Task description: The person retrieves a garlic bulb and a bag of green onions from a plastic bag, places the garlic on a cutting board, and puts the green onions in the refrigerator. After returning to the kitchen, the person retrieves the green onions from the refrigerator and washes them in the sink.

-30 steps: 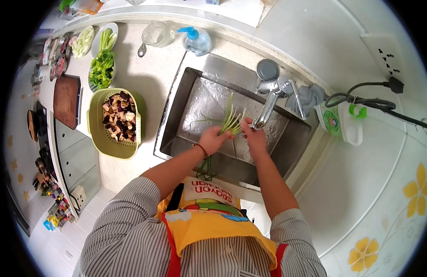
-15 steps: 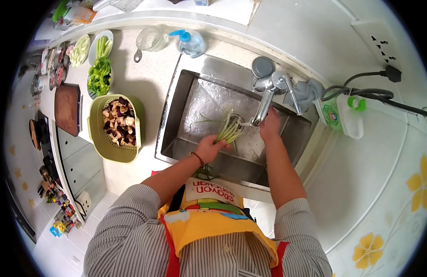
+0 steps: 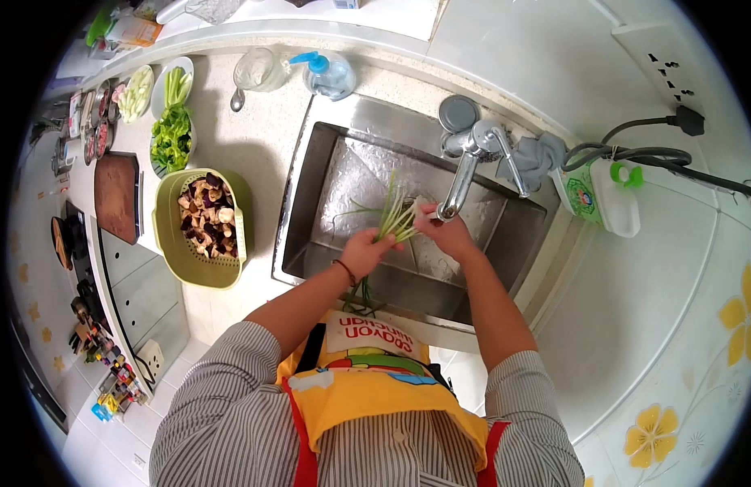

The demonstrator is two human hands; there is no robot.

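A bunch of green onions (image 3: 398, 219) is gripped in my left hand (image 3: 365, 252) over the stainless steel sink (image 3: 336, 243). Its pale stalks point toward the faucet, and dark green leaves hang below my wrist near the front rim. My right hand (image 3: 447, 234) is closed at the white ends of the bunch, its fingertips pinching them just left of the spout. The chrome faucet (image 3: 464, 183) reaches over this hand. Water wets the sink bottom, where a few loose green strands lie.
Left of the sink stands a green colander (image 3: 166, 243) of cut purple-skinned eggplant. Plates of chopped celery (image 3: 174, 85) and leafy greens (image 3: 171, 140) sit behind it, near a glass jar (image 3: 260, 70) and a soap dispenser (image 3: 330, 77). A grey cloth (image 3: 537, 160) lies right of the faucet.
My right hand has moved left from behind the faucet to the white ends of the green onions. My left hand keeps its hold, with the bunch slightly shifted.
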